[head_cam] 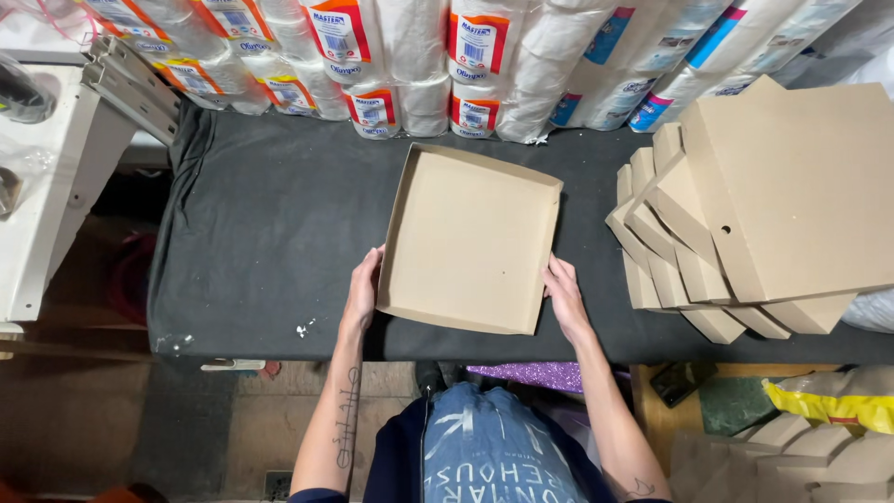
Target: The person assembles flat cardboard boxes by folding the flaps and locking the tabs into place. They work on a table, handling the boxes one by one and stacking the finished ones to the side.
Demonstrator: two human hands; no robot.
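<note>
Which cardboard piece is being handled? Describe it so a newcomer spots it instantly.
On the black-covered table, look centre, in front of the wrapped paper rolls. The shallow cardboard tray sits between the left hand and right hand. Unlike the cardboard stack to its right, it lies alone, open side up with raised edges.

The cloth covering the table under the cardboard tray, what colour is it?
Dark grey, nearly black cloth, plain; seen clearly in the head view.
</note>
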